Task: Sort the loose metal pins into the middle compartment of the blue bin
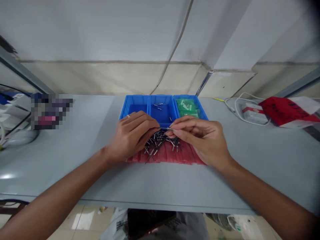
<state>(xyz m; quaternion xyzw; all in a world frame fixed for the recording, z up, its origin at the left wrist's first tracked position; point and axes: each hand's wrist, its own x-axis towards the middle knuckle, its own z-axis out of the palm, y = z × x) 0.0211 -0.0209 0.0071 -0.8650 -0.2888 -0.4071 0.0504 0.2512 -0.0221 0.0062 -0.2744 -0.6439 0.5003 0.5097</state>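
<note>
left hand (pixel 131 136): fingertips are pinching one end of a tiny metal pin (pixel 168 128), grip closed on it
right hand (pixel 200 140): pinching the other end, same deal
pin: it's hovering just over the pin pile (pixel 160 143)
pile: sitting on a red sheet (pixel 175 155) on the bench (pixel 262 156)
blue tray (pixel 163 110): sitting right behind the hands, few pins inside

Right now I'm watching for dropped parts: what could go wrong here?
The thin pin pinched between left hand and right hand could slip into the loose pin pile on the red sheet. A wrist could sweep pins off the sheet onto the table.
</note>
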